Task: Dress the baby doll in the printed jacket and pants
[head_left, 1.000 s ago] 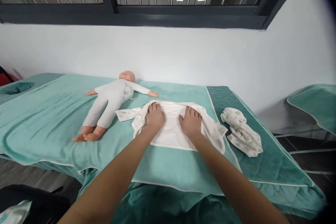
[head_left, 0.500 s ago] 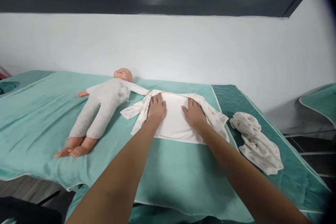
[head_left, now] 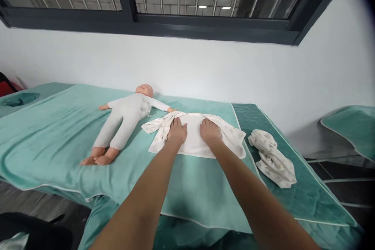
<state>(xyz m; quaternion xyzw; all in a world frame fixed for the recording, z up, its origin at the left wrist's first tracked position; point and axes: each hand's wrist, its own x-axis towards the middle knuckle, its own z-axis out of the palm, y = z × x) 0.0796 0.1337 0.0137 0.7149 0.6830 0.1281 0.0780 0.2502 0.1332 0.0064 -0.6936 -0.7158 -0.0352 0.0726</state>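
A small white baby top (head_left: 195,136) with a faint print lies spread on the green bed, its front panels folded outward and the plain inside showing. My left hand (head_left: 177,131) lies flat on its left side, fingers stretched toward the upper edge. On the right side of the garment rests my right hand (head_left: 209,131), also flat with fingers extended. Left of the garment a baby doll (head_left: 127,115) in a white body suit lies on its back, one hand touching or very near the top's upper left edge.
A crumpled white printed garment (head_left: 274,158) lies to the right on the darker green cover (head_left: 310,199). Behind the bed stands a white wall (head_left: 205,70) under a dark window frame (head_left: 216,29). A green stool-like seat (head_left: 351,129) is at far right, a black object (head_left: 35,230) at lower left.
The camera view has tilted up, showing more of the window. My right hand has shifted slightly inward on the top; both hands stay flat on the cloth.
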